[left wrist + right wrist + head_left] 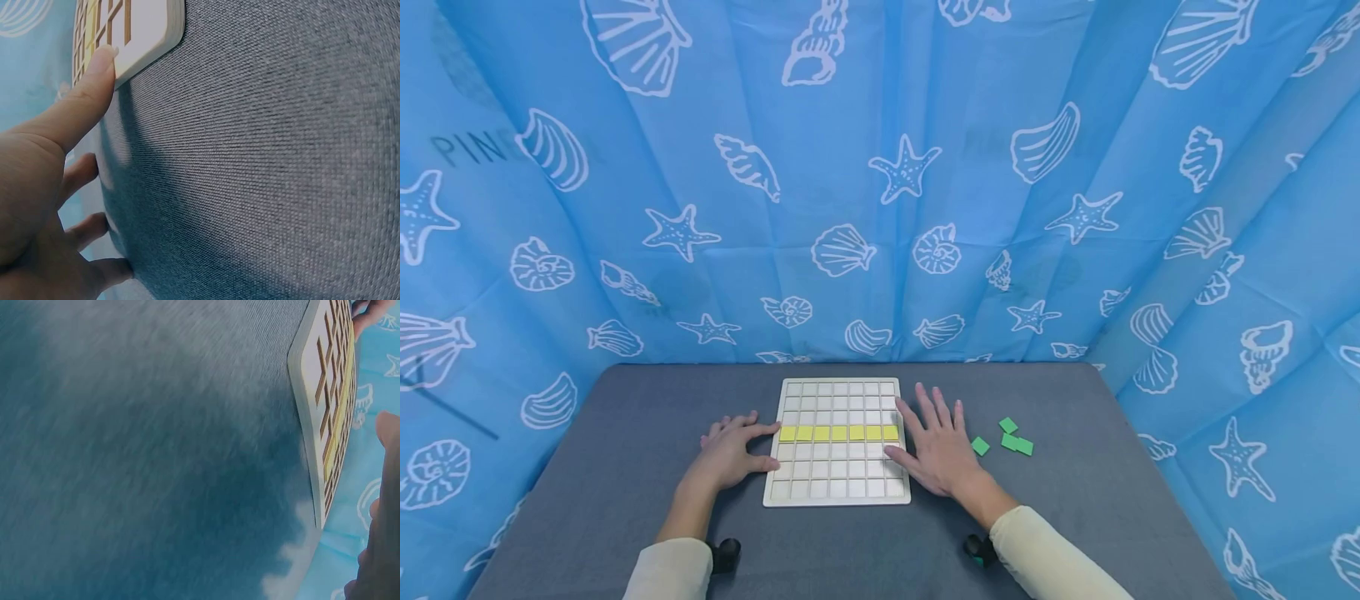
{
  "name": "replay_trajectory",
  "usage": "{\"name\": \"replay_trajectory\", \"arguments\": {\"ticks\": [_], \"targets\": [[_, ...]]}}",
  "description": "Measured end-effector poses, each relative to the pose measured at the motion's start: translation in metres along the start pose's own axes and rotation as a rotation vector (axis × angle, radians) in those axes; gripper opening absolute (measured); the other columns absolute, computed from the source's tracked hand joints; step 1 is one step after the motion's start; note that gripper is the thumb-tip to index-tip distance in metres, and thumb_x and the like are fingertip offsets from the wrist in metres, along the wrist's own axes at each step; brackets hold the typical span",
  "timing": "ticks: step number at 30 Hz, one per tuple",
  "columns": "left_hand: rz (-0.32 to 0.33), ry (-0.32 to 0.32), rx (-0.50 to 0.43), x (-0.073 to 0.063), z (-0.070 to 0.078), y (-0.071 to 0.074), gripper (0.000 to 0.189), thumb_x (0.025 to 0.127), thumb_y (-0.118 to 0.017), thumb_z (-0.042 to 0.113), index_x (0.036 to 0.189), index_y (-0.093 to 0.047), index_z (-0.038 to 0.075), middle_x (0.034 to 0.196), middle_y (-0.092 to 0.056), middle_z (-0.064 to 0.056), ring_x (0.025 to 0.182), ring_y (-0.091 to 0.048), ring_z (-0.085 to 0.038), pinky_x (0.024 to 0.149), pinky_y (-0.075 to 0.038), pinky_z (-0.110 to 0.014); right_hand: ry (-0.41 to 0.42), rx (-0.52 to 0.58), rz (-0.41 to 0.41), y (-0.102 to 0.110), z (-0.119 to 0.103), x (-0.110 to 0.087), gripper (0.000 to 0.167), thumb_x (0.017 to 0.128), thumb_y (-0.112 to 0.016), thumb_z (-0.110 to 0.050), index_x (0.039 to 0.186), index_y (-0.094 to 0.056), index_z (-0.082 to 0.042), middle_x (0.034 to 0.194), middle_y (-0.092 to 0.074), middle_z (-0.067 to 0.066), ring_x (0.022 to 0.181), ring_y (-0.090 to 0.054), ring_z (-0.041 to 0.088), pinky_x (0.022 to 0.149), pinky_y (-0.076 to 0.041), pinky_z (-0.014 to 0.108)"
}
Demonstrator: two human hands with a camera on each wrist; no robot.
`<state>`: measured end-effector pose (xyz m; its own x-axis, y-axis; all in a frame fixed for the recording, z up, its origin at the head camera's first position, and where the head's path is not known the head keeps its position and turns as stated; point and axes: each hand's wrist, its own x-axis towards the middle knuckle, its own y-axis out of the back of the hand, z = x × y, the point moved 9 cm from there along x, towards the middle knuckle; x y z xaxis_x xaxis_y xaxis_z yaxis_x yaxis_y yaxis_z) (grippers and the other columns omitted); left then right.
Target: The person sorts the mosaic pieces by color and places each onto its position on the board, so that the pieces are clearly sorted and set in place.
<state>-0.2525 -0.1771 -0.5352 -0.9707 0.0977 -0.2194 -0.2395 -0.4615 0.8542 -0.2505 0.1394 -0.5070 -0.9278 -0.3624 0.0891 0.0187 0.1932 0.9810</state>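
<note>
"So, where was the board seen from the head?"

"It was laid flat on the grey table, between both hands, its middle row filled by seven yellow tiles. Its left edge was touched by the left hand, thumb and fingers parted wide. The right hand was spread wide at the right edge; whether the board was touched by it could not be told. To the right of that hand, green tiles were scattered."

"And from the left wrist, what was shown?"

"The board's corner was seen at the top, its edge met by the thumb; the other fingers were spread below."

"And from the right wrist?"

"The board was seen slantwise, the right hand only partly caught; its grip could not be judged there."
</note>
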Motion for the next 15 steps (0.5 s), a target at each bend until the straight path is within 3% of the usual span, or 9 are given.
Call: {"name": "replay_trajectory", "arguments": {"ticks": [11,15], "targets": [[-0.017,0.001,0.035,-0.001,0.004,0.004,0.072,0.080,-0.085,0.041,0.146,-0.059,0.027,0.164,-0.035,-0.021,0.150,-0.017,-0.061,0.111,-0.016,-0.084,-0.046,-0.026,-0.057,0.006,0.023,-0.015,0.082,0.098,-0.047,-0.069,0.163,-0.027,-0.023,0.172,-0.016,0.016,0.159,-0.014,0.043,0.123,-0.013,0.071],[-0.023,-0.001,0.038,0.000,0.003,0.003,0.071,0.081,-0.084,0.041,0.146,-0.058,0.028,0.164,-0.035,-0.021,0.149,-0.017,-0.061,0.110,-0.016,-0.084,-0.066,0.000,-0.024,0.008,0.034,-0.021,0.082,0.097,-0.051,-0.068,0.161,-0.032,-0.020,0.171,-0.020,0.018,0.157,-0.017,0.046,0.122,-0.013,0.073]]}}
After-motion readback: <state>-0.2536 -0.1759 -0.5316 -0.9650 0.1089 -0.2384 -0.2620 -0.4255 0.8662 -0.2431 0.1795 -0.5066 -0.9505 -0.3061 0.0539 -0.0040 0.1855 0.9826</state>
